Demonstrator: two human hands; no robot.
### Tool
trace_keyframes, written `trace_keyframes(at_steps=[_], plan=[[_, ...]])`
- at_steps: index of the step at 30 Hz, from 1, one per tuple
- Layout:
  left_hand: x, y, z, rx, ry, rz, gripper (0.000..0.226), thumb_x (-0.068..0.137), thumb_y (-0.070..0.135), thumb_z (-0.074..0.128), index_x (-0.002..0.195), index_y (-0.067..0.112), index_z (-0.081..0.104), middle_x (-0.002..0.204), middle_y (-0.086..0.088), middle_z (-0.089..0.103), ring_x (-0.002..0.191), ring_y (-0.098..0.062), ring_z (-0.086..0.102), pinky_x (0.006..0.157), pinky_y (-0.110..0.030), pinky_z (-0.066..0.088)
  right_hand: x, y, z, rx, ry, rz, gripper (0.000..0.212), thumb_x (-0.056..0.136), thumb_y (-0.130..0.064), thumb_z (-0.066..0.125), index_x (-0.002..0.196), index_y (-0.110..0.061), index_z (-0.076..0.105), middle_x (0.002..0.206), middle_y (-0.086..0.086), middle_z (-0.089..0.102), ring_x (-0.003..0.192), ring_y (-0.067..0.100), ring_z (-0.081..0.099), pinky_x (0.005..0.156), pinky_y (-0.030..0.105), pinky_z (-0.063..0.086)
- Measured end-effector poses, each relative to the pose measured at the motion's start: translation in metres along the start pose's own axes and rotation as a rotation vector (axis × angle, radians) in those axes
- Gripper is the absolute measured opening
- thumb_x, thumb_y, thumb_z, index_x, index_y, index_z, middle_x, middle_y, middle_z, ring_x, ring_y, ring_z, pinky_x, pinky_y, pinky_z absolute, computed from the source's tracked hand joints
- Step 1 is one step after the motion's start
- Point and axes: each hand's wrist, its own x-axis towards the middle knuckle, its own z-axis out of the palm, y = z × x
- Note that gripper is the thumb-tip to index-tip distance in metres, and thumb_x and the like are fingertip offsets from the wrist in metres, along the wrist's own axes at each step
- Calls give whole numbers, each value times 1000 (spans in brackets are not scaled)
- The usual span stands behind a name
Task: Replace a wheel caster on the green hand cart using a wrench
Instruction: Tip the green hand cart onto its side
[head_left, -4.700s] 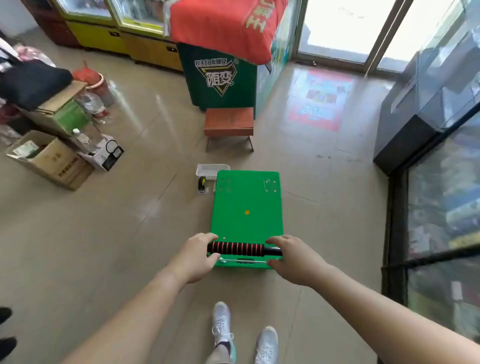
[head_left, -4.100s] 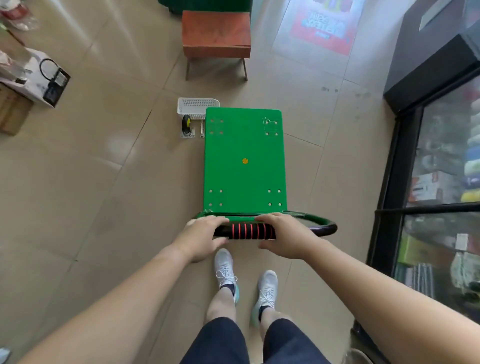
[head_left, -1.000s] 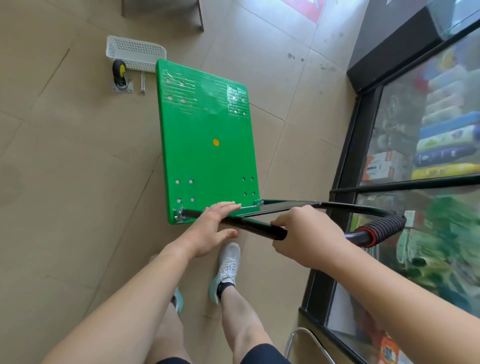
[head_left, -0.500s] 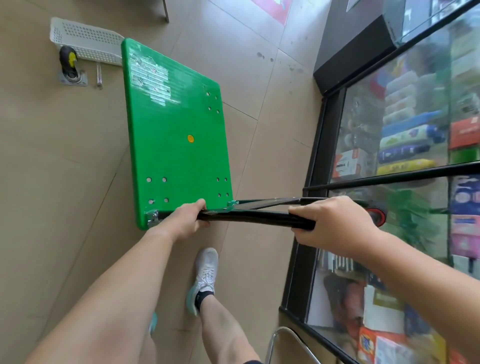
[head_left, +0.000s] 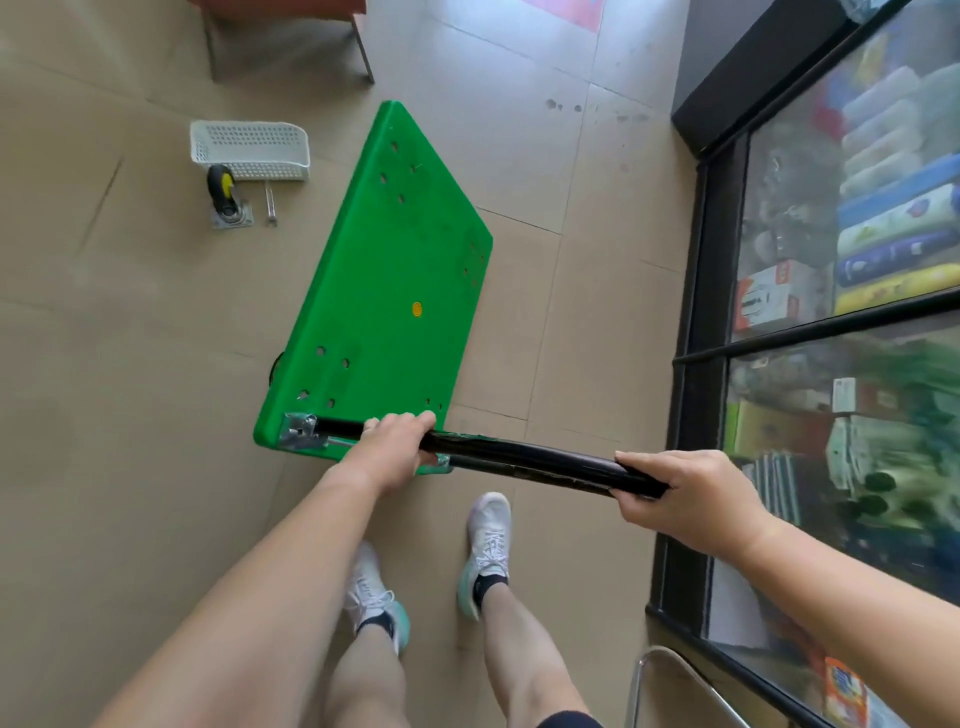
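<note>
The green hand cart (head_left: 384, 291) is tipped up on its left long edge, deck facing right, one black wheel (head_left: 274, 368) showing under that edge. Its black handle (head_left: 519, 460) sticks out to the right. My left hand (head_left: 395, 447) grips the handle near the hinge bracket, and my right hand (head_left: 680, 491) grips the handle's far part. On the floor at upper left stands a spare caster (head_left: 226, 200) with a yellow hub, on its plate, and a metal wrench (head_left: 270, 205) lies beside it.
A white perforated basket (head_left: 249, 149) sits just behind the caster. A stool's legs (head_left: 358, 47) stand at the top. A glass-fronted shop cabinet (head_left: 831, 312) lines the right side. My feet (head_left: 485, 545) are below the cart, and a chrome tube (head_left: 670, 670) curves at lower right.
The cart has tipped further onto its left edge and swung, so its deck faces more to the right. Both hands stay on the handle.
</note>
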Motion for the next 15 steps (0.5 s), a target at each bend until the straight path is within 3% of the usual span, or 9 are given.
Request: trace_keyframes(at_steps=[4, 6, 11, 15], plan=[[-9, 16, 1, 106, -25, -8, 20, 102, 33, 57, 117, 21, 47, 116, -5, 60, 114, -31, 52, 102, -46, 38, -15, 11, 4, 16, 17, 3, 26, 63, -22, 86, 89, -19, 81, 68, -5, 74, 52, 14, 68, 49, 29, 59], [-13, 20, 4, 185, -41, -32, 17, 104, 26, 50, 119, 22, 45, 117, -5, 58, 115, -31, 52, 104, -48, 38, -17, 12, 7, 26, -24, 26, 22, 67, -29, 81, 88, -23, 80, 66, -9, 72, 52, 12, 66, 49, 28, 58], [-12, 30, 16, 317, -100, -101, 45, 96, -4, 38, 133, 21, 37, 124, -3, 53, 124, -28, 48, 108, -59, 36, -26, 5, 9, -45, -421, 214, 39, 78, -58, 50, 108, -38, 67, 78, -11, 70, 69, 13, 65, 66, 32, 56], [-8, 36, 16, 329, -103, -136, 46, 92, -10, 38, 131, 14, 34, 124, -4, 50, 124, -28, 45, 106, -65, 37, -11, -13, 10, -196, -516, 214, 30, 91, -51, 53, 109, -29, 61, 94, -3, 70, 88, 24, 65, 67, 33, 45]])
